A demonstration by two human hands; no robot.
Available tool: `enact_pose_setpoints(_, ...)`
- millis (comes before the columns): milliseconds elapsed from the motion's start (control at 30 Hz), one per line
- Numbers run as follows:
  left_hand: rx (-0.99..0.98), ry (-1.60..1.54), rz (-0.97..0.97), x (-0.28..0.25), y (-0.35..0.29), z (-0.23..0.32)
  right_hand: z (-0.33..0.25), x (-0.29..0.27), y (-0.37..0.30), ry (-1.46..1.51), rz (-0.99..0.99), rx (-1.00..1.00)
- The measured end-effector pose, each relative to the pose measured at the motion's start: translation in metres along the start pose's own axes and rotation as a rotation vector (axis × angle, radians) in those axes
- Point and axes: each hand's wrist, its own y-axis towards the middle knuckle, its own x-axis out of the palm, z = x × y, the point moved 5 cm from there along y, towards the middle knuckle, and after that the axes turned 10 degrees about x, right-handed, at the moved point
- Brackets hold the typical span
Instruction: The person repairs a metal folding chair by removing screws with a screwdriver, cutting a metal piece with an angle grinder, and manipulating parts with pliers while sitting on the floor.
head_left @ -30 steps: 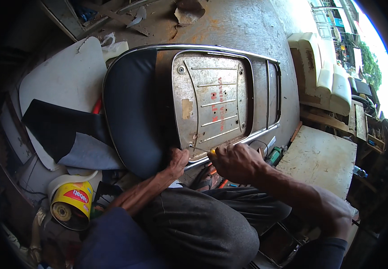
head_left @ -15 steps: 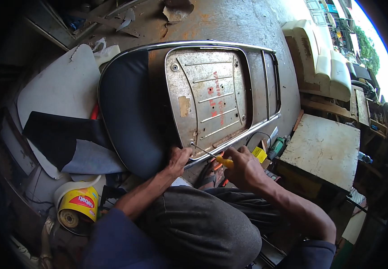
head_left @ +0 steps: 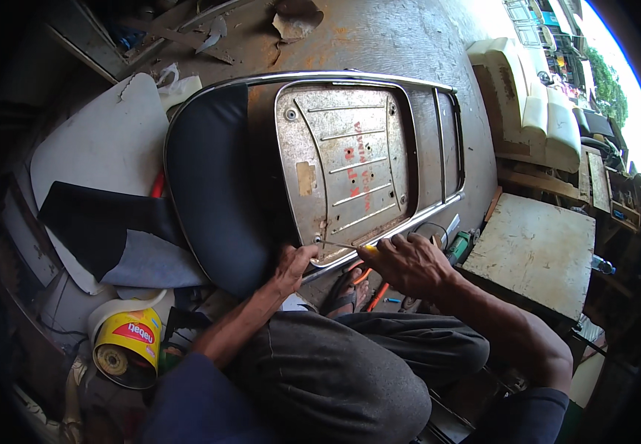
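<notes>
A folding-type chair lies on the floor in front of me, with a black padded backrest [head_left: 213,185] and a chrome tube frame [head_left: 439,211]. Its worn metal seat pan [head_left: 343,166] faces up and carries red lettering. My right hand [head_left: 409,263] is wrapped over the yellow handle of a screwdriver [head_left: 343,245]. The screwdriver's shaft runs left to a fastener [head_left: 317,239] at the pan's near left corner. At that same corner my left hand [head_left: 291,268] is closed on the pan's edge, its fingertips close to the screwdriver's tip.
Black upholstery pieces [head_left: 106,214] and a pale board [head_left: 98,148] lie at left, above a yellow tin [head_left: 128,340]. A worn wooden box [head_left: 531,248] stands at right, beside a green power tool [head_left: 460,246]. Cream sofa parts [head_left: 524,111] are farther back.
My right hand has turned over the screwdriver handle and covers more of it. The shaft lies flatter, and the hand now hides a yellow box behind it. My left hand stays put.
</notes>
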Motion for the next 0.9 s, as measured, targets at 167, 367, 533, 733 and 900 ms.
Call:
enact_pose_setpoints(167, -0.034, -0.048, 0.06, -0.001, -0.001, 0.005, 0.006, 0.01, -0.004, 0.034, -0.082, 0.023)
enact_pose_setpoints(367, -0.093, 0.041, 0.082, 0.0, -0.001, 0.007, 0.014, 0.02, -0.005, 0.093, -0.147, 0.008)
enact_pose_setpoints(533, 0.004, 0.225, 0.112, -0.034, 0.02, -0.047, 0.007, 0.022, -0.007, 0.179, 0.0, 0.119)
enact_pose_setpoints(733, 0.027, 0.261, 0.18, -0.016, 0.018, -0.023, 0.004, 0.053, -0.022, 1.065, -0.417, 0.787)
enact_pose_setpoints(900, 0.078, 0.183, 0.23, -0.016, 0.005, -0.021, 0.002, 0.058, -0.022, 0.795, -0.476, 0.639)
